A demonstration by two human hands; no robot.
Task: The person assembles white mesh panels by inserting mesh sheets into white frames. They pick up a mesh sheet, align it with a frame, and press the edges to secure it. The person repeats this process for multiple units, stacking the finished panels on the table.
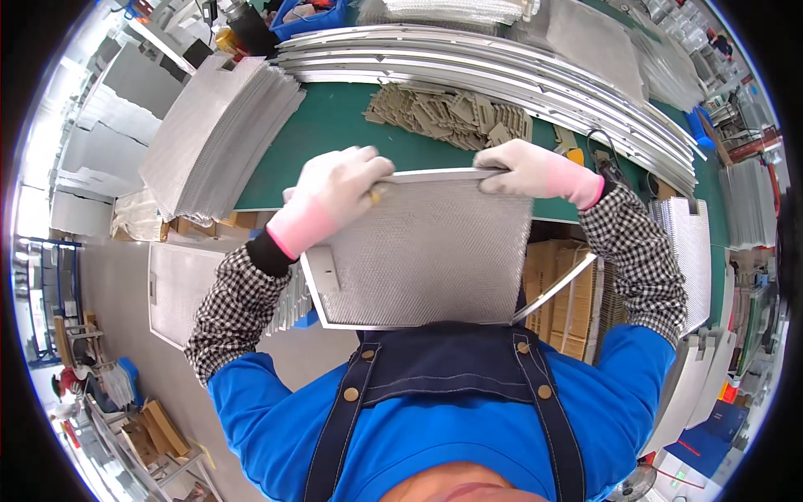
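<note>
A silvery mesh filter panel (pixel 427 251) is held in front of my chest, its near edge against my apron. Thin metal frame strips run along its far, left and near edges. At the right, a metal strip (pixel 556 289) slants outward from the near right corner, apart from the mesh edge. My left hand (pixel 335 188), in a white glove with a pink cuff, is closed around the far left corner; its thumb is partly hidden. With fingers curled, my right hand (pixel 527 171) grips the far right corner. A small grey plate (pixel 324 268) sits at the panel's left edge.
Beyond the panel is a green table (pixel 288 146) with a pile of beige-grey plastic pieces (pixel 452 113). Long metal strips (pixel 502 71) lie behind them. Mesh sheets (pixel 217 125) are stacked at the left, more panels (pixel 690 243) stand right. Cardboard boxes (pixel 552 268) sit under the table.
</note>
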